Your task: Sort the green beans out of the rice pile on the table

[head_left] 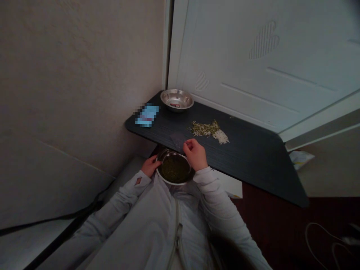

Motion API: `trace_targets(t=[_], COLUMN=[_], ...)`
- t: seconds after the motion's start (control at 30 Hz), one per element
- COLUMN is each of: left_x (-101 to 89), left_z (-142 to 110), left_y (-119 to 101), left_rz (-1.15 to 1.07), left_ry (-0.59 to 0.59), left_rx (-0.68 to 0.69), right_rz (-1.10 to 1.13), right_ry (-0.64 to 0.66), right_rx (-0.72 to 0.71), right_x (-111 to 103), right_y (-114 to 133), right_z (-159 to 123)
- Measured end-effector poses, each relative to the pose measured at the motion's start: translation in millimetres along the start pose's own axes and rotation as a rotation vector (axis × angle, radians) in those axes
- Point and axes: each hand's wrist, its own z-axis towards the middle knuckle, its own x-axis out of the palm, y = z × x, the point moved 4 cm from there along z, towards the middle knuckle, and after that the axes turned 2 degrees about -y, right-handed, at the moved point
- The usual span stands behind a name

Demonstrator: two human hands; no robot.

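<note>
A metal bowl (pixel 175 183) with dark green grains (pixel 174 168) in it rests close against my lap, at the table's front edge. My left hand (pixel 150 166) grips its left rim, thumb over the edge. Above the bowl's right side, my right hand (pixel 196 153) is closed in a pinch. A thin see-through plastic sheet (pixel 177 139) reaches from its fingertips over the table edge. Just beyond that hand lies a loose heap of mixed green and white grains (pixel 204 128), which meets a patch of white grains (pixel 221 136).
The dark table (pixel 253 165) stands against a white door (pixel 239 56) and a wall (pixel 84 75). At its back left is a second metal bowl (pixel 177 98) with a small reddish item inside. A blurred-out phone-like object (pixel 147 115) lies left of it. A white cable (pixel 309 240) trails on the floor.
</note>
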Motion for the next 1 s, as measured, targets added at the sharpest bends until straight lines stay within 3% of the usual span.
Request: trace_targets(t=[0.47,1.0], left_x=[-1.4,-1.7], left_z=[-2,-2], left_y=[-3,-6], left_rz=[0.037,0.028], left_ry=[-0.001,-0.02], left_rx=[0.016,-0.003], right_rz=[-0.108,-0.21], right_ry=[-0.09,-0.196], right_rx=[0.2,0.323], right_x=[-52,-109], right_y=[-52,-106], right_z=[3,5])
